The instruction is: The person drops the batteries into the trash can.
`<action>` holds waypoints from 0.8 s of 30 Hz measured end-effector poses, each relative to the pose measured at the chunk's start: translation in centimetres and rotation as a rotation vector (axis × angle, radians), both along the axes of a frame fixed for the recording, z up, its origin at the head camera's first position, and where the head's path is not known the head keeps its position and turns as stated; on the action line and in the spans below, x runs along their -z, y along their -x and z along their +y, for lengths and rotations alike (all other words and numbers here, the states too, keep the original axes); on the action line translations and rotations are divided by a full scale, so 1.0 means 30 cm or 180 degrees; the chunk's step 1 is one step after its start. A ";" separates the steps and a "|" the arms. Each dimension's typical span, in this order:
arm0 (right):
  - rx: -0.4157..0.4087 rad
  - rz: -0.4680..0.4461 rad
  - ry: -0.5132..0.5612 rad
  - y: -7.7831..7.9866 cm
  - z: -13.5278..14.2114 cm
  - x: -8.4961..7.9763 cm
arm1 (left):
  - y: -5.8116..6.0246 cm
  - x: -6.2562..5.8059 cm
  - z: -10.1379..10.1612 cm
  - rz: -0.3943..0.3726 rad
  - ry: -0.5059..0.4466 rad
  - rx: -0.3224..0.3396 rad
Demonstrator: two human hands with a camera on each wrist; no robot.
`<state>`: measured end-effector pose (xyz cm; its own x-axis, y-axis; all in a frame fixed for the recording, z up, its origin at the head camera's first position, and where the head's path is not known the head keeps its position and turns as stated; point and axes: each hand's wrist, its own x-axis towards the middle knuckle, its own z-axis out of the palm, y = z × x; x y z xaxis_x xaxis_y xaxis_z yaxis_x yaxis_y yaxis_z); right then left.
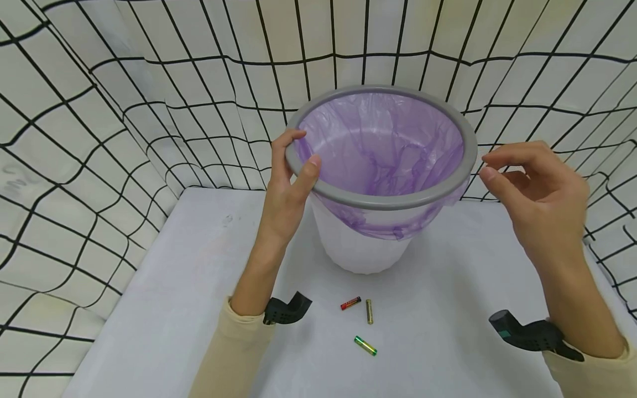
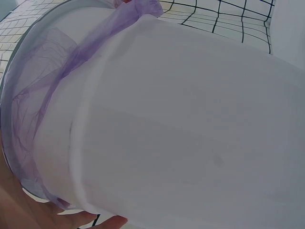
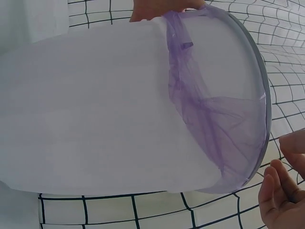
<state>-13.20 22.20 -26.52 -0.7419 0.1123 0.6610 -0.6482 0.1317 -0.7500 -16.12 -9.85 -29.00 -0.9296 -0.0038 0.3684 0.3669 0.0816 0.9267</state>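
Observation:
A white trash can (image 1: 363, 251) stands upright, lined with a purple garbage bag (image 1: 383, 160) whose edge folds down outside under a grey rim ring (image 1: 378, 203). My left hand (image 1: 288, 182) grips the rim ring at its left side, thumb over the front and fingers around the outer edge. Off to the right of the rim, my right hand (image 1: 544, 190) is in the air with loosely bent fingers and a small gap between thumb and index fingertip. Nothing shows in it. In the right wrist view, the bag's folded edge (image 3: 209, 119) hangs bunched along the can.
On the white table (image 1: 199, 287) in front of the can lie a red battery (image 1: 350, 303), a gold battery (image 1: 369, 312) and a green battery (image 1: 365, 345). Black wire grid (image 1: 199, 58) against pale walls encloses the back and both sides.

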 end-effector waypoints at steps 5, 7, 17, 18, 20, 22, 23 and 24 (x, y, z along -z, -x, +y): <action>-0.0224 -0.0011 0.0215 -0.014 0.011 0.025 | -0.001 -0.002 0.001 -0.0006 -0.0019 -0.0008; -0.0256 -0.0025 0.0206 -0.020 0.014 0.039 | -0.002 -0.002 0.001 -0.0010 -0.0027 -0.0006; -0.0246 -0.0136 -0.0094 -0.036 0.024 0.130 | 0.005 -0.006 0.004 0.0014 -0.0038 0.0005; -0.0277 -0.0152 -0.0110 -0.039 0.024 0.141 | 0.004 -0.005 0.003 0.0003 -0.0034 -0.0005; -0.0246 -0.0223 -0.0233 -0.046 0.022 0.161 | 0.002 -0.004 0.002 -0.0021 -0.0028 -0.0010; -0.0152 -0.0296 -0.0454 -0.054 0.020 0.176 | 0.001 -0.002 0.002 -0.0038 -0.0012 -0.0014; -0.0108 -0.0336 -0.0554 -0.058 0.019 0.181 | 0.000 -0.001 0.002 -0.0042 -0.0007 -0.0016; -0.0068 -0.0361 -0.0660 -0.062 0.018 0.187 | 0.000 0.000 0.002 -0.0048 0.0000 -0.0020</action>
